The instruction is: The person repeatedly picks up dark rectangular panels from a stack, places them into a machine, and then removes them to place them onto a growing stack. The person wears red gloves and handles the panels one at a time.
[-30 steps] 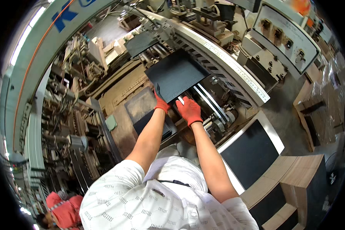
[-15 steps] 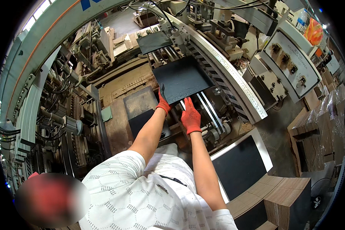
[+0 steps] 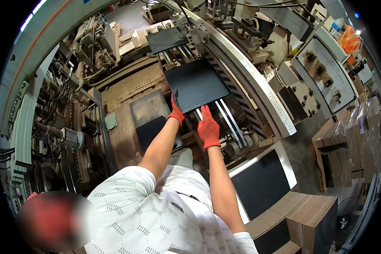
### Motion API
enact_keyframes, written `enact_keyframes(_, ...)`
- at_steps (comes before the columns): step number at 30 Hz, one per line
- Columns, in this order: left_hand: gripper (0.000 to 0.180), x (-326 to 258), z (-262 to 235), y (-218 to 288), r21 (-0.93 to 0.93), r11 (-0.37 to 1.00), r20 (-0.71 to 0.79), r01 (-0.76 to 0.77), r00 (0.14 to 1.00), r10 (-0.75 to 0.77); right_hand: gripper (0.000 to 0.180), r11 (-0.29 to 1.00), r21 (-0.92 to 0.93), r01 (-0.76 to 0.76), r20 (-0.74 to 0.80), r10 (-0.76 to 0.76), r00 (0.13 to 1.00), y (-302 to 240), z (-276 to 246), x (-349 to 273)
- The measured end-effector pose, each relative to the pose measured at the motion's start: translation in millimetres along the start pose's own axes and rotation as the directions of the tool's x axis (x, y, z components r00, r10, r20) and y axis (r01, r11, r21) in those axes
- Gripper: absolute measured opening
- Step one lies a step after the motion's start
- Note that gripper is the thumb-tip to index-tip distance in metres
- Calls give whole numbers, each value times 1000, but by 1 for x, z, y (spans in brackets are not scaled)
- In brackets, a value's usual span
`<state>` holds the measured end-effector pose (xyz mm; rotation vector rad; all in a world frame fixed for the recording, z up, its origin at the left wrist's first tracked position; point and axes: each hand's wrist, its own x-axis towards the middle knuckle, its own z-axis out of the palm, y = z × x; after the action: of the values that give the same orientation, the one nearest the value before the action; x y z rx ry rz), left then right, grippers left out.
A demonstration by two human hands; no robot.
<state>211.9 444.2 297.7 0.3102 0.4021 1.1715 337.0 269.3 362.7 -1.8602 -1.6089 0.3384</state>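
A square black panel [image 3: 197,84] with a faint wood grain lies on the machine's rails in front of me. My left hand [image 3: 176,111], in a red glove with dark fingers, rests along the panel's left edge with its fingers stretched out. Against the near edge is my right hand [image 3: 208,128], in a red glove, back upward, fingers straight and pointing forward. The fingertips meet the edge; whether any reach beneath it is hidden. Farther along the rails lies a smaller-looking black panel [image 3: 167,40].
Left of the rails, a dark plate [image 3: 150,108] lies on the brown machine bed. A pale ruled guide rail [image 3: 258,80] runs along the right. Beyond it stands a control box [image 3: 324,76]. Stacked boards [image 3: 311,211] and a black sheet [image 3: 262,184] are at the near right.
The whole view has shifted slightly. Both hands keep their places at the panel's left and near edges, and the panel stays on the rails.
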Motion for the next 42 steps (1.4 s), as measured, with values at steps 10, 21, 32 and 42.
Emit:
enact_keyframes(10,55,-10,-22,31,566,824,-154,-18,980,127,48,997,72,17,-2,-17,1000,2,5,5)
enact_keyframes(21,51,-54,4,80,562,686,-168,463,876,-453,36,978,-80,-191,154,201,967,-7,7,17)
enact_keyframes(32,53,-44,-5,84,590,677,-65,441,861,-504,42,968,-131,-216,64,225,972,-20,5,12)
enact_keyframes(42,47,-44,4,91,614,648,-83,451,853,-515,41,945,-254,-208,76,234,969,-13,9,2)
